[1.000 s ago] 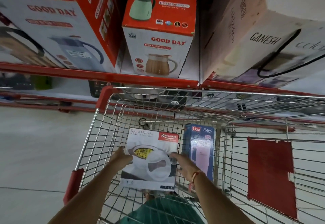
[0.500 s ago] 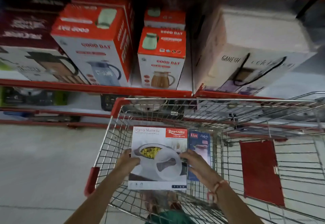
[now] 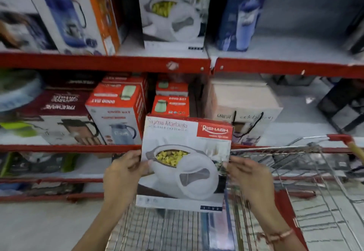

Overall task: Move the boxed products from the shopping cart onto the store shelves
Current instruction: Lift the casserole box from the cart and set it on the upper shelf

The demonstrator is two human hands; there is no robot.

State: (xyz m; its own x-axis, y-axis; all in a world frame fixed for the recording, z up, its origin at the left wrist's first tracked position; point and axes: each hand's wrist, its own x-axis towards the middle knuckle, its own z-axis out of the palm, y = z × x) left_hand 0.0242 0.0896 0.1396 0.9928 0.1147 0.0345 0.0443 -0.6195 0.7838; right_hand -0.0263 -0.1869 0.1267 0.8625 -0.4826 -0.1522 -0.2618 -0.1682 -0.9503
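Observation:
I hold a white Rishabh casserole box [image 3: 185, 164] upright in front of me, above the wire shopping cart [image 3: 307, 197]. My left hand [image 3: 126, 174] grips its left edge and my right hand [image 3: 248, 178] grips its right edge. A blue boxed product [image 3: 216, 229] lies below in the cart, mostly hidden by the held box. On the upper red shelf [image 3: 106, 62] stands a matching casserole box [image 3: 171, 12], with a tall blue box [image 3: 238, 12] to its right.
The middle shelf [image 3: 69, 148] carries red and white Good Day jug boxes [image 3: 118, 111], a maroon box [image 3: 57, 103] and a pale Ganesh box [image 3: 244, 109]. Bare shelf surface lies right of the blue box on the upper shelf. Grey floor [image 3: 45, 225] lies at the lower left.
Both hands have lifted the casserole box up out of the cart to shelf height. My view has tilted up, bringing the upper shelf into sight.

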